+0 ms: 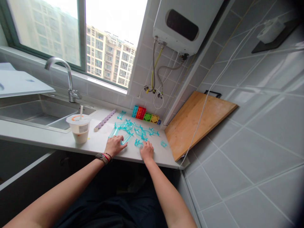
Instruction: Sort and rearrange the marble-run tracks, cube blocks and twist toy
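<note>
The left hand lies across the near side of a clear teal frame, half open, with a visible gap between the bent index finger and the thumb. It seems placed there to keep the frame flat and stop it sliding, rather than to lift it. The right hand is lowered to the counter with its fingers bent, their tips at a small teal piece; whether they pinch it or only touch it, I cannot tell. Both wrists come in from the near edge, which probably lets the fingers work low over such small, light parts.

The frame is under and just beyond the left hand, reaching towards the right one. The small piece is at the right hand's fingertips, on the side facing the left hand. More teal pieces spread beyond both hands, and a teal ring sits to the right of the right hand. Farther off, against the wall, stand the coloured blocks. Left of the left hand is a drink cup (well out of the elbow's way, sensibly), and a purple strip slants away beyond that hand.
</note>
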`<state>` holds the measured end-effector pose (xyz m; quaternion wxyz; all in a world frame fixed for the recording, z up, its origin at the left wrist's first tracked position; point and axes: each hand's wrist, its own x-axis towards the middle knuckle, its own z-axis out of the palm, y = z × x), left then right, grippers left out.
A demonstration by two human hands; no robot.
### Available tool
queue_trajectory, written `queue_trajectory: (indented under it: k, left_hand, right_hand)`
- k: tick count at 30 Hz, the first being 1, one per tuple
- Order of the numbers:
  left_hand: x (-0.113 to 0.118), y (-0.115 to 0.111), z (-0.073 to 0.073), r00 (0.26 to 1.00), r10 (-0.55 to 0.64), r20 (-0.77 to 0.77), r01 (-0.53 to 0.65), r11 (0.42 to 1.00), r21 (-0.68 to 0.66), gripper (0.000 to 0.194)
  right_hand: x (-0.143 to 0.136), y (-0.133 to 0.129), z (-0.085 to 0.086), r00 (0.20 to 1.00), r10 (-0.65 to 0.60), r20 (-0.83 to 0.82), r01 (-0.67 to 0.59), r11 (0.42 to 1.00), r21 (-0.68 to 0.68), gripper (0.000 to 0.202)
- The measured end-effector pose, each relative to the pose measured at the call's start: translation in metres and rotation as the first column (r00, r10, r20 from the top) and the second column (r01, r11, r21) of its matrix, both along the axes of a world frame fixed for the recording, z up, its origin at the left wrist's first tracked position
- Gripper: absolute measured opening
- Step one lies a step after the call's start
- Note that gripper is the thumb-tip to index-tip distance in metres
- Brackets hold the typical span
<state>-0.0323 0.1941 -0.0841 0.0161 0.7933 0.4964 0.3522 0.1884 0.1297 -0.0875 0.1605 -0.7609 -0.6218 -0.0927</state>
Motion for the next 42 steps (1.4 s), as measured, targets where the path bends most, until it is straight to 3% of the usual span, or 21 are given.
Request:
queue_trajectory:
  k: [7,14,19,22,23,25,27,28,30,32,34,36,42]
  left_hand:
    - [0.000,0.001,-0.001,0.993,-0.017,0.116,0.020,0.999,-0.030,0.026]
    - [-0.003,0.004,0.004,0.936,-0.033,0.351,0.065,0.995,-0.081,0.029]
    - [-0.007,-0.003,0.016,0.792,-0.009,0.610,0.126,0.981,-0.149,0.041]
    - [-0.004,-0.025,0.023,0.662,0.012,0.750,0.234,0.947,-0.222,0.050]
    - [-0.002,-0.038,0.026,0.612,0.013,0.791,0.293,0.925,-0.242,0.052]
    - [0.004,-0.068,0.031,0.501,0.022,0.865,0.433,0.859,-0.273,0.049]
    - [0.009,-0.102,0.038,0.179,0.208,0.961,0.742,0.613,-0.271,0.047]
    - [0.010,-0.119,0.041,0.099,0.299,0.949,0.815,0.522,-0.249,0.048]
    - [0.012,-0.146,0.046,0.060,0.382,0.922,0.873,0.429,-0.234,0.051]
    - [0.010,-0.164,0.047,0.091,0.375,0.922,0.877,0.410,-0.253,0.052]
    - [0.008,-0.174,0.044,0.156,0.333,0.930,0.865,0.408,-0.291,0.053]
    - [0.006,-0.178,0.039,0.209,0.294,0.933,0.857,0.404,-0.320,0.053]
    - [0.007,-0.182,0.033,0.216,0.279,0.936,0.862,0.396,-0.316,0.048]
  right_hand:
    - [0.001,0.000,-0.001,0.999,0.018,-0.029,-0.017,0.999,0.033,0.039]
    - [0.003,-0.003,-0.001,0.990,0.068,-0.121,-0.051,0.989,0.140,0.034]
    - [0.003,-0.014,0.009,0.964,0.197,-0.180,-0.154,0.961,0.230,0.012]
    - [-0.005,-0.028,0.025,0.909,0.270,-0.316,-0.147,0.920,0.363,0.022]
    - [-0.009,-0.035,0.032,0.838,0.316,-0.445,-0.100,0.890,0.446,0.031]
    - [-0.020,-0.053,0.047,0.563,0.424,-0.709,0.049,0.839,0.541,0.044]
    - [-0.031,-0.074,0.064,0.304,0.491,-0.817,0.114,0.832,0.543,0.043]
    - [-0.035,-0.085,0.071,0.195,0.528,-0.827,0.137,0.820,0.556,0.035]
    - [-0.043,-0.106,0.084,-0.013,0.553,-0.833,0.124,0.828,0.547,0.027]
    - [-0.047,-0.121,0.092,-0.118,0.526,-0.842,0.086,0.850,0.519,0.028]
    - [-0.049,-0.129,0.097,-0.107,0.498,-0.860,0.068,0.867,0.494,0.033]
    - [-0.049,-0.133,0.099,-0.037,0.486,-0.873,0.066,0.873,0.483,0.035]
    - [-0.058,-0.134,0.103,0.111,0.467,-0.877,0.040,0.880,0.473,0.031]
